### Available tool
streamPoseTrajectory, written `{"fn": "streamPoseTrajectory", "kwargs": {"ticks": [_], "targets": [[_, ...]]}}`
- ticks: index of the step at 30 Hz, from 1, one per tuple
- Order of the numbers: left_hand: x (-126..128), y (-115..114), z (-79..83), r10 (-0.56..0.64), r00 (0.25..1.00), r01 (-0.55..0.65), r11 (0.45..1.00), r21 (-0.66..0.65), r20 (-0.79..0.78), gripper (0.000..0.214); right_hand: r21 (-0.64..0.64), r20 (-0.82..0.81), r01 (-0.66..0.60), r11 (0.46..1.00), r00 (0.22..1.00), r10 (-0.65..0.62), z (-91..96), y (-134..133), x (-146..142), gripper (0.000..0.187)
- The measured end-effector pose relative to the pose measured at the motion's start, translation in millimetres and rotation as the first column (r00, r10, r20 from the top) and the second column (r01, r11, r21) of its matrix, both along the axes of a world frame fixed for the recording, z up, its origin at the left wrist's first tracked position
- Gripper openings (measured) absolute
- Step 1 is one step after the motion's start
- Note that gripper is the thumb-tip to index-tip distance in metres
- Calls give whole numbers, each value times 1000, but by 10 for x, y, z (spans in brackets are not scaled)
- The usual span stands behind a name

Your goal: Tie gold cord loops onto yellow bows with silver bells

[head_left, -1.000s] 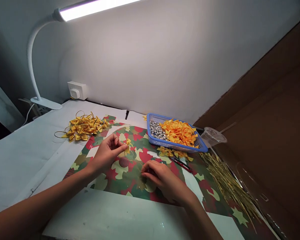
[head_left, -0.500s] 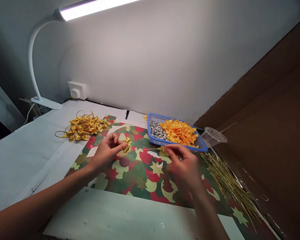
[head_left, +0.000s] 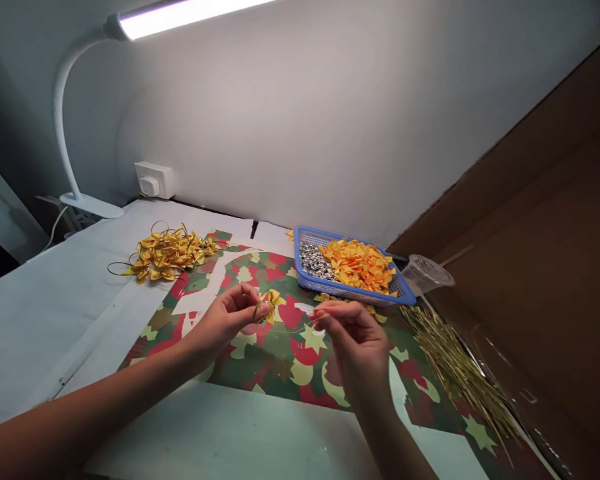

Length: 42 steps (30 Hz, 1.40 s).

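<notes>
My left hand [head_left: 225, 319] pinches a small yellow ribbon bow [head_left: 269, 303] with a gold loop, held just above the patterned paper [head_left: 280, 357]. My right hand [head_left: 353, 333] is raised beside it, fingers pinched on the end of a thin gold string [head_left: 293, 327] that runs toward the bow. Both hands hover over the middle of the red, green and yellow paper.
A blue basket [head_left: 347, 290] holds orange bows and silver beads at the back right. A pile of finished gold bows [head_left: 167, 252] lies back left. Gold strings [head_left: 453, 367] spread at the right beside a clear plastic cup [head_left: 425, 272]. Lamp base [head_left: 93, 207] and socket [head_left: 153, 180] stand behind.
My right hand rose from the paper toward the basket, then came back left to the bow with a gold string. My left hand shifted slightly right and lifted the bow.
</notes>
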<state>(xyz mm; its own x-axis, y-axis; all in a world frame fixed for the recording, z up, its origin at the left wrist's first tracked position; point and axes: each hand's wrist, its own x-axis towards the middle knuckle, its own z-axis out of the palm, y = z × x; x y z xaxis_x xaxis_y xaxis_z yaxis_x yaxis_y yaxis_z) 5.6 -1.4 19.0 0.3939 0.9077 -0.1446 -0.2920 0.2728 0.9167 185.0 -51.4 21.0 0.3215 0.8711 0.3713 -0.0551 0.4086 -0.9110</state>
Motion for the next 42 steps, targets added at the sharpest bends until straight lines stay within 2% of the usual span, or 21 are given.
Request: {"fn": "streamPoseTrajectory", "kwargs": {"ticks": [3,7,10,16,22,25,31,42], "targets": [[15,-30,-13,-56,998,57,998,20,-31,26,76,132,-65,995,990,55,-31,-84,-116,7],[22,-57,-12,-68,995,69,997,21,-66,23,142,307,-66,988,952,20,-109,-120,-161,14],[21,-63,-22,-69,994,71,997,22,-86,21,161,369,-30,986,929,-32,-141,-113,-163,14],[29,-52,-29,-73,991,78,996,36,-111,20,155,401,39,987,911,-99,-138,-97,-154,9],[32,-59,-14,-66,993,67,998,10,-102,23,136,425,38,990,901,-93,-135,-106,-149,7],[30,-54,-19,-64,993,64,998,1,-94,23,172,419,48,984,901,-117,-133,-114,-146,8],[24,-46,-51,-59,989,64,998,28,-134,21,216,460,-35,976,885,-70,-128,-123,-148,12],[19,-51,-41,-72,989,77,996,36,-126,21,206,505,33,978,852,-135,-130,-95,-140,9]]}}
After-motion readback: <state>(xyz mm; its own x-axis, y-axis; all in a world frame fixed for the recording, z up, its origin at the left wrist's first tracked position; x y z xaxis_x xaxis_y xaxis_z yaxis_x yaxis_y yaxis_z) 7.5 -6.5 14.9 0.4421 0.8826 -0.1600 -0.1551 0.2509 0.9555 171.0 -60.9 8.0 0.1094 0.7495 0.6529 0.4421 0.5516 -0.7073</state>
